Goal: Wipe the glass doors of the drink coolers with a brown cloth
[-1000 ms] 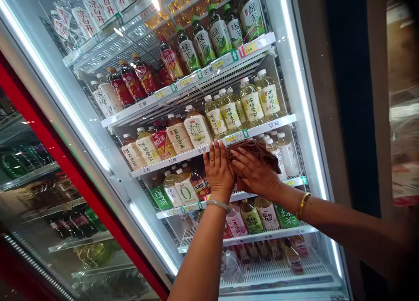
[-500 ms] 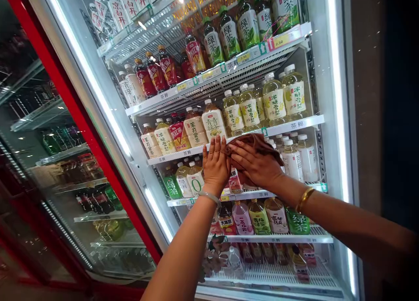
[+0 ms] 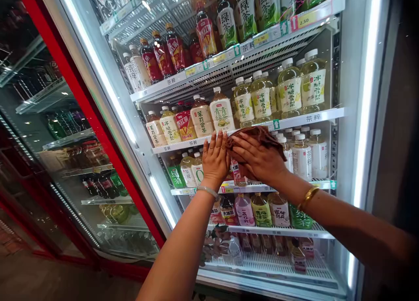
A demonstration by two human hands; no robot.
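Observation:
My left hand (image 3: 216, 161) lies flat with fingers stretched up against the glass door of a drinks fridge (image 3: 229, 89). Beside it, my right hand (image 3: 258, 161) presses a bunched brown cloth (image 3: 262, 137) to the same glass. Folds of the cloth stick out above and to the right of the fingers. Both hands are at the height of a middle shelf edge (image 3: 193, 143), seen through the glass. They hide some bottles behind them.
Behind the glass stand rows of bottled teas, among them pear drinks (image 3: 290, 91), red-label bottles (image 3: 175, 50) and green-tea bottles (image 3: 245, 15). A red door frame (image 3: 98, 139) runs along the left, with another fridge (image 3: 65, 130) beyond it. Light strips (image 3: 366, 95) edge the cabinet.
The view has shifted and come slightly closer, so the shelves look larger and the upper ones sit higher. Both hands and the cloth stay at nearly the same spot on the glass.

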